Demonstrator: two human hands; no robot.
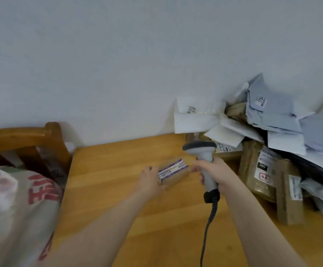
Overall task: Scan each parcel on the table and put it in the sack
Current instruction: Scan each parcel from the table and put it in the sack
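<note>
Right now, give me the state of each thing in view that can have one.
small parcel: held at its left end, striped label facing up.
left hand: grips the small parcel.
scanner: held handle-down, cord hanging.
right hand: grips the scanner's handle.
parcel pile: heaped at the right side of the table.
sack: left of the table; whether its mouth is open cannot be told.

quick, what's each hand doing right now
left hand: holds the box at its left end
right hand: grips the scanner by its handle
</note>
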